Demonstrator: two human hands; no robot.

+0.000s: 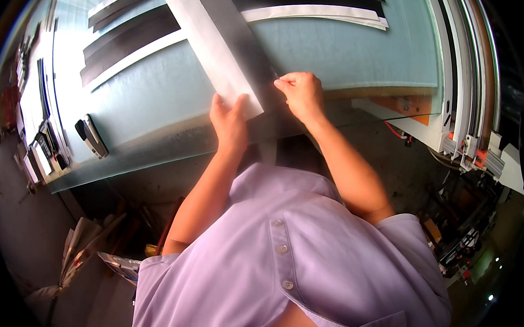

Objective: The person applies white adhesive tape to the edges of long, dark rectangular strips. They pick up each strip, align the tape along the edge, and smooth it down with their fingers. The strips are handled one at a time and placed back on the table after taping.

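A long strip with a white half and a dark grey half point(221, 42) lies across a pale blue-green table top point(351, 54), running from the near edge away from me. My left hand point(228, 121) grips the strip's near white corner, thumb on top. My right hand point(301, 94) pinches the dark side of the strip near its end, fingers curled closed on its edge.
More black-and-white strips point(128, 41) lie at the back left, and others point(319, 6) at the back right. A black and silver hand tool point(91, 136) rests on the table's left part. Metal rails point(464, 96) run along the right. Cardboard and clutter point(84, 247) sit below left.
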